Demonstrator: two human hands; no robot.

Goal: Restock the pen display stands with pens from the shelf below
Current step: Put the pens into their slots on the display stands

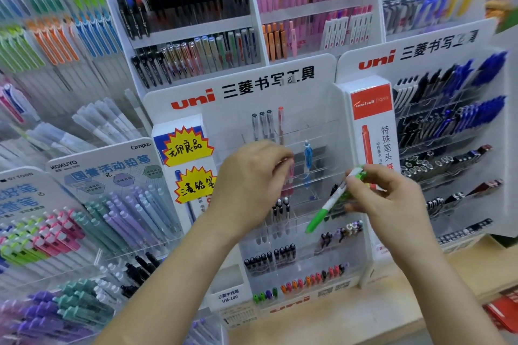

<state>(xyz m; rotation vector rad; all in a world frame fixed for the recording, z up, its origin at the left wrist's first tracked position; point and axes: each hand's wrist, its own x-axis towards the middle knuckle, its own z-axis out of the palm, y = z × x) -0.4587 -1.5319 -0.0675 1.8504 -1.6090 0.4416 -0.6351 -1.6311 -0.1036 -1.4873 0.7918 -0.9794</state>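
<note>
1. The left hand reaches forward into the clear uni display stand. Its fingers are curled round the top of a pink pen that stands in a slot just past the fingertips.
2. The right hand is beside the left hand and slightly lower. Thumb and fingers pinch a small bundle of green pens. One green-and-white pen sticks out of the bundle, slanting down towards the left forearm.
3. A blue pen stands alone in the stand, between the two hands and a little above them.
4. Below both hands, rows of dark, orange and green pen caps fill the stand's lower tiers.
5. The stand sits on a wooden worktop under the forearms.
6. A second uni stand, holding black and blue pens, is right of the right hand. A Kokuyo stand with pastel pencils is left of the left hand.
</note>
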